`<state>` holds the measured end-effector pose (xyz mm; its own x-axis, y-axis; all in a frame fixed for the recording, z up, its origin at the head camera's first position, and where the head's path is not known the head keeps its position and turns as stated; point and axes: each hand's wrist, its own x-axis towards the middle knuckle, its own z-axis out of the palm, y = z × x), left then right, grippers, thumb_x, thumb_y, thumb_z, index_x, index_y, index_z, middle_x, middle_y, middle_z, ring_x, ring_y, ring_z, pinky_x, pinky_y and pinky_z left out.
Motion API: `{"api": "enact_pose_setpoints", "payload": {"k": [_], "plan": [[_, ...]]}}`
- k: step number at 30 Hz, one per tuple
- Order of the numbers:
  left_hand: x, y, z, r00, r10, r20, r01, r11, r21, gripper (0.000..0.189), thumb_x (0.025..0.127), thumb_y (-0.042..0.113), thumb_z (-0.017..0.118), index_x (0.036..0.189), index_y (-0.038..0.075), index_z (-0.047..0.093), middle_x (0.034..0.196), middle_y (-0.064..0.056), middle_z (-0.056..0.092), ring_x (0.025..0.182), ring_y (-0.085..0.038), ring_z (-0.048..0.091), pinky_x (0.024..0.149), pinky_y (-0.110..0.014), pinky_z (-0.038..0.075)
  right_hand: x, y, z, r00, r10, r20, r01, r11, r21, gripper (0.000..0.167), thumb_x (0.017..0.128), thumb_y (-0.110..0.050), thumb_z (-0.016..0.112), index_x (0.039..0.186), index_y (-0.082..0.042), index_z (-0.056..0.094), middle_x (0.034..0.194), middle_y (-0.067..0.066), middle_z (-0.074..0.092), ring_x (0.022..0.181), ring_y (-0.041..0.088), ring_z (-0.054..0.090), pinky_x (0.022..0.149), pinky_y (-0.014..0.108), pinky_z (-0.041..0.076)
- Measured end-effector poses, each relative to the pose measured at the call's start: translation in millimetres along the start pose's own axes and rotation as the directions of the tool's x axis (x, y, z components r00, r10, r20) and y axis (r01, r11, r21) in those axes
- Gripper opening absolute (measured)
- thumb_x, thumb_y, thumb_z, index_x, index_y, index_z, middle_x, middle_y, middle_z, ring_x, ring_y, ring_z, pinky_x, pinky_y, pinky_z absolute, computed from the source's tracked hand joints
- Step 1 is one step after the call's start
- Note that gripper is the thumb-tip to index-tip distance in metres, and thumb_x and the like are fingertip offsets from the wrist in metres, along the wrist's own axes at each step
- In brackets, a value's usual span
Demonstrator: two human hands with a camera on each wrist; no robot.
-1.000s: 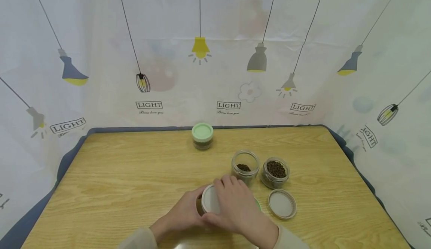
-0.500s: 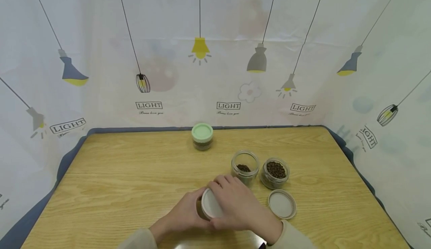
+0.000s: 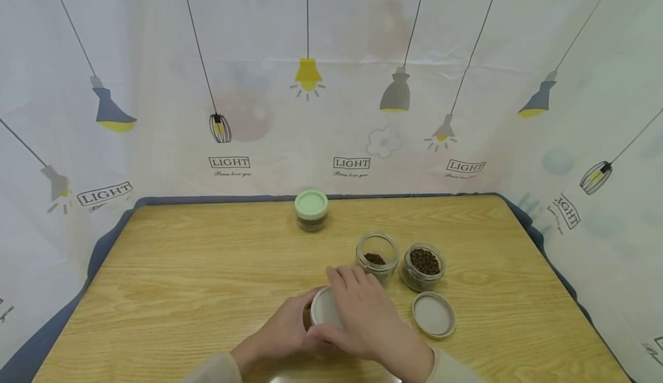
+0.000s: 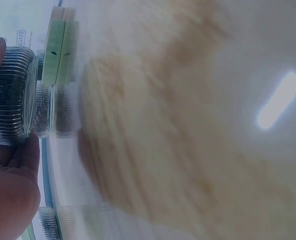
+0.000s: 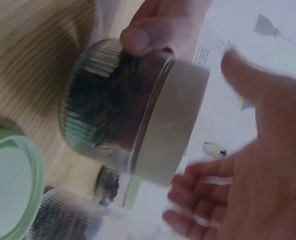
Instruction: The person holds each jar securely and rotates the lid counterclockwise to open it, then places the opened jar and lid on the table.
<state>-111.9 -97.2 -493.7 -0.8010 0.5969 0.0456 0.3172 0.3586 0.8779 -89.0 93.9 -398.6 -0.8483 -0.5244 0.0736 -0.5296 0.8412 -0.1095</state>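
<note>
My left hand (image 3: 287,326) grips a clear ribbed jar (image 5: 105,107) with dark contents, held tilted near the table's front. On the jar sits an off-white lid (image 3: 324,308). My right hand (image 3: 362,319) reaches over this lid in the head view. Seen from the right wrist, its thumb stands apart from the lid and its fingers spread by the rim; contact there is hard to tell. Just beyond stand two uncovered glass jars: one (image 3: 377,250) with a few dark beans, the other (image 3: 423,265) fuller of them.
A loose off-white lid (image 3: 434,314) lies right of my hands. Farther back stands a jar with a pale green lid (image 3: 311,204). A loose green lid (image 5: 15,185) shows in the right wrist view. Printed cloth (image 3: 290,129) hangs behind the wooden table (image 3: 197,262).
My right hand shifts left over the lid, then back right, its fingers now straighter. The held jar's lid wobbles slightly. My left hand stays nearly in place.
</note>
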Motion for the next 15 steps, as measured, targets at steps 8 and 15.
{"api": "enact_pose_setpoints", "payload": {"k": [8, 15], "plan": [[1.1, -1.3, 0.2, 1.0, 0.025, -0.017, -0.025, 0.999, 0.021, 0.084, 0.073, 0.049, 0.082, 0.143, 0.023, 0.044, 0.127, 0.005, 0.063, 0.109, -0.008, 0.061, 0.092, -0.026, 0.052, -2.6, -13, -1, 0.988, 0.155, -0.002, -0.154, 0.983, -0.097, 0.103, 0.072, -0.089, 0.045, 0.129, -0.004, 0.052, 0.112, 0.01, 0.06, 0.103, 0.026, 0.058, 0.084, 0.041, 0.051], [0.1, 0.5, 0.0, 1.0, -0.004, -0.015, 0.004, 1.0, 0.022, 0.085, 0.07, 0.043, 0.085, 0.142, 0.023, 0.045, 0.124, 0.006, 0.064, 0.107, -0.008, 0.061, 0.093, -0.027, 0.05, -1.7, -14, 5, 0.99, 0.14, -0.004, -0.14, 0.986, -0.093, 0.092, 0.07, -0.083, 0.057, 0.119, -0.005, 0.056, 0.096, 0.007, 0.057, 0.085, 0.021, 0.059, 0.067, 0.035, 0.051]]}}
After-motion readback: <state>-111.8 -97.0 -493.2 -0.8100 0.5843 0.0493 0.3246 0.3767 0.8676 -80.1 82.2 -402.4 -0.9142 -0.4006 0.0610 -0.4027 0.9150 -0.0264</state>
